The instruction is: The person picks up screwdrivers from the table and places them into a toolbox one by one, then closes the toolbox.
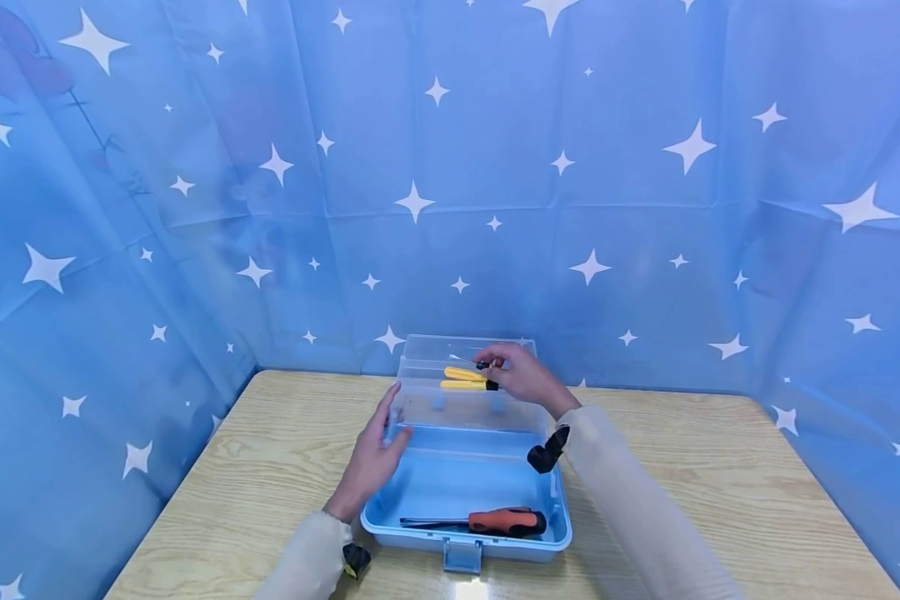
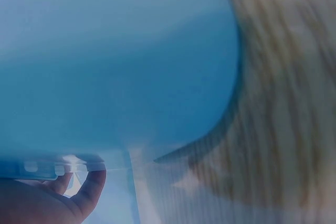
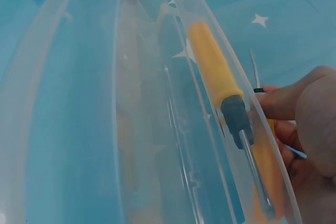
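An open light-blue toolbox point(image 1: 465, 467) stands on the table, its clear plastic lid point(image 1: 450, 408) tipped back. My left hand point(image 1: 375, 454) grips the lid's left edge; in the left wrist view its fingers point(image 2: 92, 190) bend at the clear rim. At the lid's far part, my right hand point(image 1: 521, 375) pinches a small screwdriver point(image 3: 255, 69) with a thin metal shaft and black collar; most of its handle is hidden. Beside that hand, a yellow-handled screwdriver point(image 3: 212, 61) lies in the lid's narrow compartment. An orange-and-black screwdriver point(image 1: 502, 522) lies along the toolbox's front inner wall.
The wooden table point(image 1: 270, 467) extends on both sides of the toolbox. A blue curtain point(image 1: 495, 167) with white stars hangs behind and along the sides. The toolbox's front latch point(image 1: 462, 556) hangs down. Dark wrist-worn devices point(image 1: 547, 450) sit at both cuffs.
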The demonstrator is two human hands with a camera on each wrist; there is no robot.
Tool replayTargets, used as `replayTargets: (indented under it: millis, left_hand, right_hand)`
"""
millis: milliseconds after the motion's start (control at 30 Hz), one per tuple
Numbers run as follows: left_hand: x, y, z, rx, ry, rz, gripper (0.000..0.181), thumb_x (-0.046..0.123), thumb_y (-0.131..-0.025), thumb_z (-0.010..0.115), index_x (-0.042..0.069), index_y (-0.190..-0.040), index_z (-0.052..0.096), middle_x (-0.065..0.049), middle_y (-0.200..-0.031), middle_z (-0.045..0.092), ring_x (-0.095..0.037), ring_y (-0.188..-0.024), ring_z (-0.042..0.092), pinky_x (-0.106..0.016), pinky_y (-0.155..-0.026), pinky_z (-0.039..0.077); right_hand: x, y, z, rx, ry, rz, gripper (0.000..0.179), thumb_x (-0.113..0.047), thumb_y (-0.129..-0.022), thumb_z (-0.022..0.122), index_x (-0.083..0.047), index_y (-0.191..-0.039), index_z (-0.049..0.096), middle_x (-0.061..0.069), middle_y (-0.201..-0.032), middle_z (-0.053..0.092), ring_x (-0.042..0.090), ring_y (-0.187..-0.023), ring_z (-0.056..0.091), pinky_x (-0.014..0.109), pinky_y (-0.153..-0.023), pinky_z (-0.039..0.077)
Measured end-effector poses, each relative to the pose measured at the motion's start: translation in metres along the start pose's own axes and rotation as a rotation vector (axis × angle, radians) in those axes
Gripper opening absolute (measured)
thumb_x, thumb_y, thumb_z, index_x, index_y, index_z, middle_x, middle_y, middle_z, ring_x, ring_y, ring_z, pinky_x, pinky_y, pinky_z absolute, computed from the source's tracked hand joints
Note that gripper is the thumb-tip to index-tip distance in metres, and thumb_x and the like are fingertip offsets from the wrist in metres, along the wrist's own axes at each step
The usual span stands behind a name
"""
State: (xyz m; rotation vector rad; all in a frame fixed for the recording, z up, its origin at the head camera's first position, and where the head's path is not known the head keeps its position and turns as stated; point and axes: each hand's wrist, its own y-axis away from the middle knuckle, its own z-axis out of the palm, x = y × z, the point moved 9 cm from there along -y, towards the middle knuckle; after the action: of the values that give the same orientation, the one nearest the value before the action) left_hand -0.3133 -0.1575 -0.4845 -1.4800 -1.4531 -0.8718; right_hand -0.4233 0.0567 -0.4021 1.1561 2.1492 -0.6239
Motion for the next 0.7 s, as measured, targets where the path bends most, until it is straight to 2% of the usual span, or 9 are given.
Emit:
replayTargets:
  millis: [700]
  left_hand:
    - [0.0007, 0.0006, 0.0004, 0.0, 0.012, -0.007, 0.065, 0.031, -0.102, 0.055, 0.054, -0.151, 0.019, 0.005, -0.161, 0.029, -0.032, -0.144, 0.037, -0.063, -0.112, 0.032]
  right_hand:
    - [0.0033, 0.0002, -0.0007, 0.044, 0.004, 0.015, 0.028, -0.01, -0.097, 0.064, -0.013, -0.125, 0.064, 0.004, -0.105, 0.06, 0.023, -0.094, 0.053, 0.034, -0.078, 0.052]
